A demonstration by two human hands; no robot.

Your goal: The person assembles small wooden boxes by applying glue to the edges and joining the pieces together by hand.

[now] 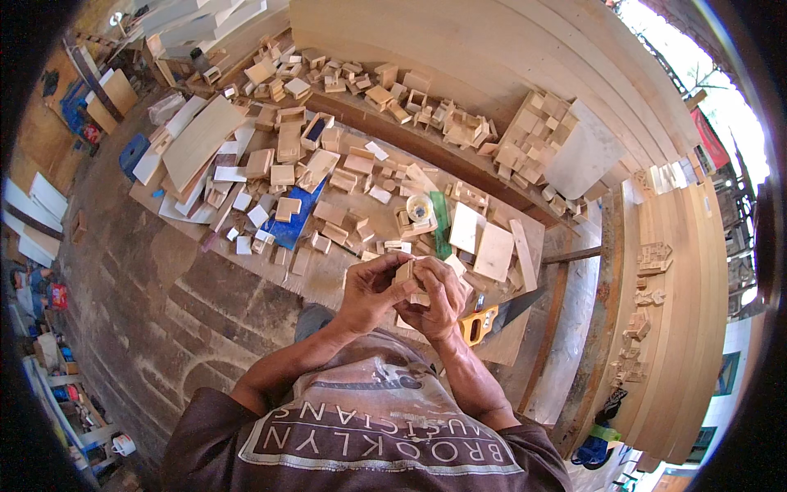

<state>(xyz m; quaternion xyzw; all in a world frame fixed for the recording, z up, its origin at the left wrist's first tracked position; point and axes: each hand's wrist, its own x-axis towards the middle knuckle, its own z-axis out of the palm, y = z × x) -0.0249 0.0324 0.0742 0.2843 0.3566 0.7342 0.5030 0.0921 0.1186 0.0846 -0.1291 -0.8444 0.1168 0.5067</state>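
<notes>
- Your left hand (370,291) and right hand (438,299) both grasp a small wooden block (407,271), held above the near edge of the board (344,271).
- Offcuts (361,176) litter that board; a handsaw (492,316) lies just right of the block.
- Beyond the board, stacked planks (492,49).

— What is that little thing up in the air?

— A small wood block (407,271). It is light tan, with flat sides and a sharp corner.

— Where is it?

— Pinched between two hands, above the near edge of the counter (344,266). Fingers hide most of it, so only its top end shows.
</notes>
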